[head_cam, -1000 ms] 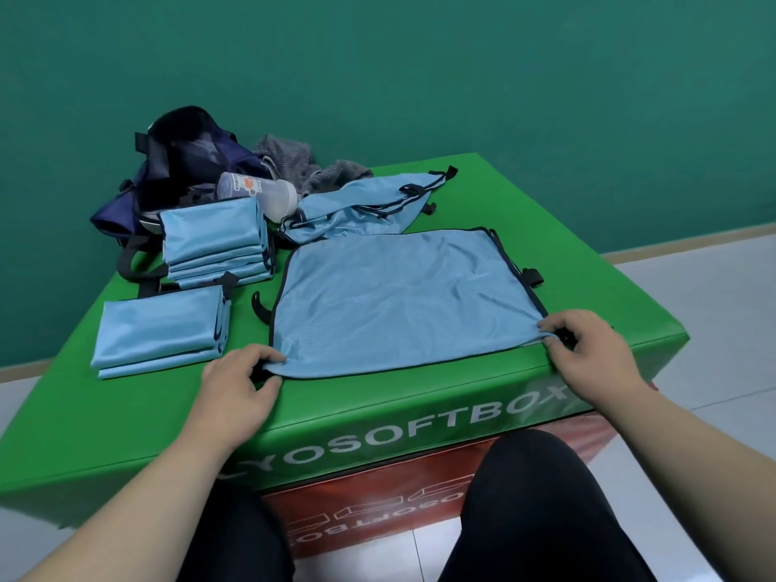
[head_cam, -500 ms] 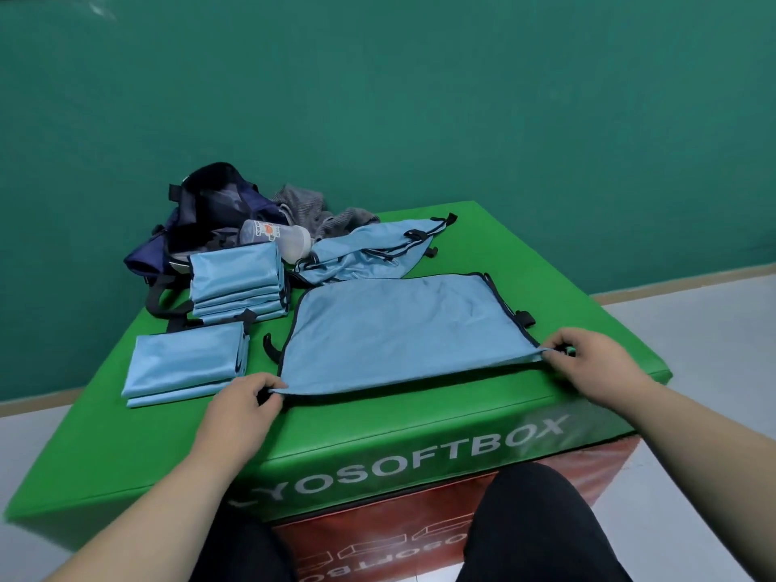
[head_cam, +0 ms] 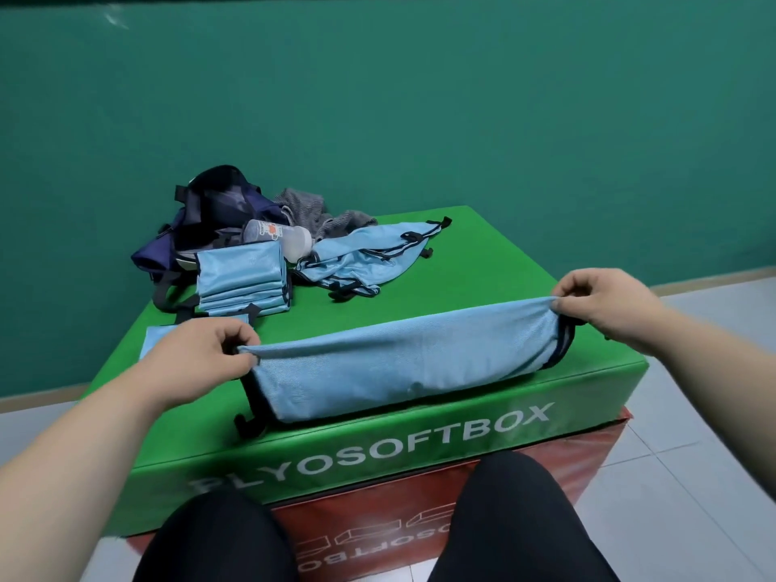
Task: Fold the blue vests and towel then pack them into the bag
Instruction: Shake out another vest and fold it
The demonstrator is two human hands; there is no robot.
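Left hand [head_cam: 210, 350] at 9 o'clock, right hand [head_cam: 596, 304] at 3 o'clock, each pinching corner of vest [head_cam: 399, 371]. Risk: slick fabric slips from pinch, fold lands crooked.

vest [head_cam: 403, 371] – light blue, black trim | box [head_cam: 483, 287] – green | bag [head_cam: 218, 207] – navy | wall [head_cam: 420, 98] – teal

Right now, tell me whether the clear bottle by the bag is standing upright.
No, the clear bottle lies on its side beside the dark bag, just behind the stack of folded vests.
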